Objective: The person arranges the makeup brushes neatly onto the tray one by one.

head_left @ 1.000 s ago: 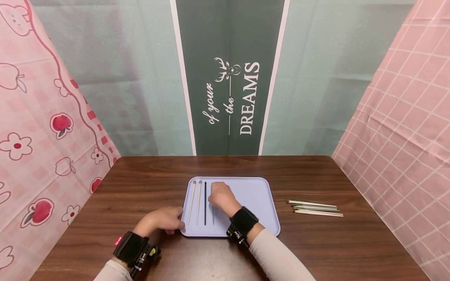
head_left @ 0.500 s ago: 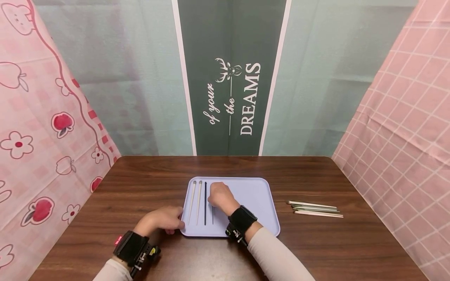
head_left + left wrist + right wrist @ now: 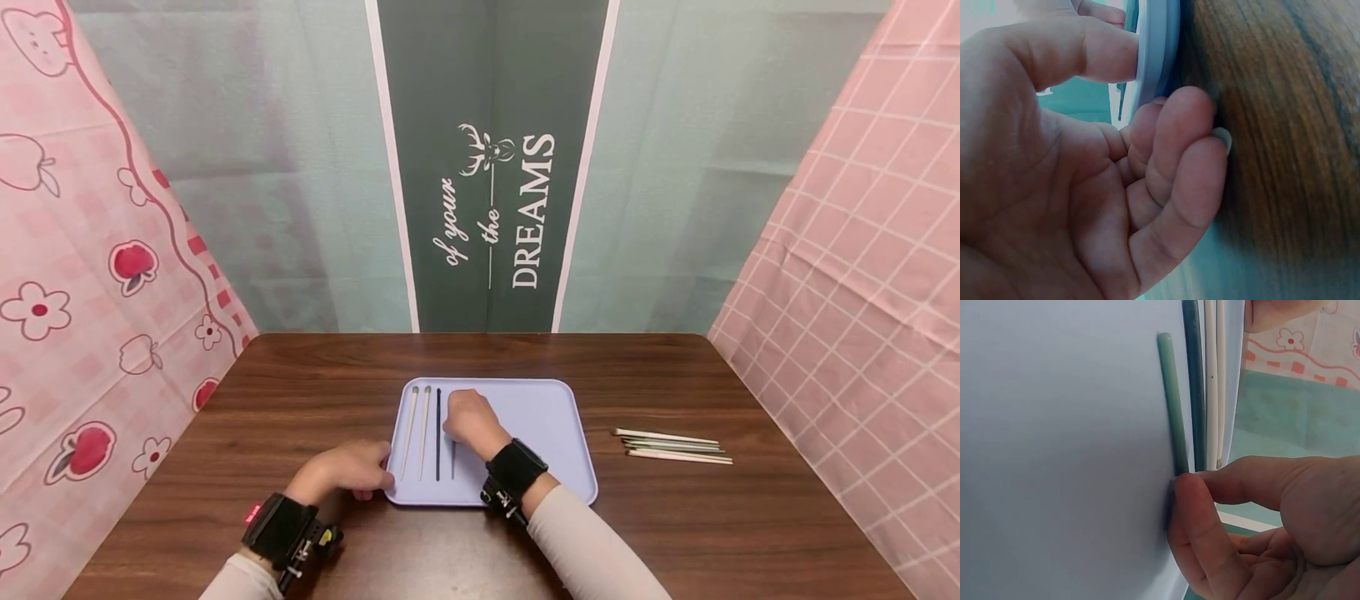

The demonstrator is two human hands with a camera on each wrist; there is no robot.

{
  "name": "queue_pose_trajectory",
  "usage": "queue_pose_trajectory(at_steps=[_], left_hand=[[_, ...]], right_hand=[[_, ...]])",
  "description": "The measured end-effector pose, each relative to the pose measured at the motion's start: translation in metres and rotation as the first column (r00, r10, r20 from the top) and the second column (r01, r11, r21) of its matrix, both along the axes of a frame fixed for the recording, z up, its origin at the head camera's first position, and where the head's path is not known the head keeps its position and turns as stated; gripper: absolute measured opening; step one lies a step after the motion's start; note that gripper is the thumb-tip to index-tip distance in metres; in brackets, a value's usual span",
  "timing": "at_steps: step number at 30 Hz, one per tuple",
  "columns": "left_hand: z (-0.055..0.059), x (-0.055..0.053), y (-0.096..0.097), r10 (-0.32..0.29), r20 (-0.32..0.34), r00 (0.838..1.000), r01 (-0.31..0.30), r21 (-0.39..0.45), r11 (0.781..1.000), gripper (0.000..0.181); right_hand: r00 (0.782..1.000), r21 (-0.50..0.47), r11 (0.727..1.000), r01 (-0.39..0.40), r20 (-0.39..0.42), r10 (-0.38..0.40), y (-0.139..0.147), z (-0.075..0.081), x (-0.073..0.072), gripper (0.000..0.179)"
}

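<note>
A lavender tray (image 3: 536, 442) lies on the table, with two cream-handled makeup brushes (image 3: 423, 433) and a black one (image 3: 438, 437) side by side at its left. Beside the black brush, my right hand (image 3: 472, 419) pinches a slim green-handled makeup brush (image 3: 1174, 400) between thumb and fingers. Its bare handle end points toward me; my hand covers its other end. At the tray's near left corner, my left hand (image 3: 352, 467) holds the edge. In the left wrist view its thumb (image 3: 1110, 53) presses on the rim, and its other fingers (image 3: 1185, 137) curl below, at the tabletop.
Several more brushes (image 3: 671, 446) with pale and green handles lie in a loose bunch on the brown wooden table (image 3: 660, 517), right of the tray. Fabric curtains (image 3: 847, 275) hang behind the table and along both sides.
The near end of the green-handled brush has shifted slightly left, toward the black brush. My right hand has moved very little, and the left hand keeps its place on the tray.
</note>
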State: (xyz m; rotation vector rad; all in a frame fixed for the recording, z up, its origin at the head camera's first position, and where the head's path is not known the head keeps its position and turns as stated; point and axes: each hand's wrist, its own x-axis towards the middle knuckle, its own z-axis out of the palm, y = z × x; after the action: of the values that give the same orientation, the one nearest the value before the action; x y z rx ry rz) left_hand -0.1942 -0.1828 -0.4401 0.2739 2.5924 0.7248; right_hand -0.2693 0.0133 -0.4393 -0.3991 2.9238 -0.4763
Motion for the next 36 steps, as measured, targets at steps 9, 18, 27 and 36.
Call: queue_pose_trajectory(at_steps=[9,18,27,36], left_hand=[[0.0,0.0,-0.001,0.008,0.006,1.0,-0.008,0.001,1.0,0.017],[0.0,0.0,-0.001,0.0,0.007,1.0,0.0,0.006,1.0,0.017],[0.0,0.0,0.0,0.007,0.006,1.0,-0.007,-0.006,1.0,0.018],[0.002,0.0,0.001,0.013,0.016,1.0,-0.013,-0.012,1.0,0.019]], right_hand=[[1.0,-0.034,0.999,-0.017,-0.008,0.017,0.013,0.011,0.001,0.033],[1.0,0.07,0.997,-0.024,0.004,0.024,0.036,0.031,0.009,0.022],[0.998,0.09,0.994,-0.062,-0.02,0.064,0.06,0.039,0.022,0.03],[0.997,0.099,0.994,-0.051,-0.051,0.056,0.087,0.042,0.032,0.041]])
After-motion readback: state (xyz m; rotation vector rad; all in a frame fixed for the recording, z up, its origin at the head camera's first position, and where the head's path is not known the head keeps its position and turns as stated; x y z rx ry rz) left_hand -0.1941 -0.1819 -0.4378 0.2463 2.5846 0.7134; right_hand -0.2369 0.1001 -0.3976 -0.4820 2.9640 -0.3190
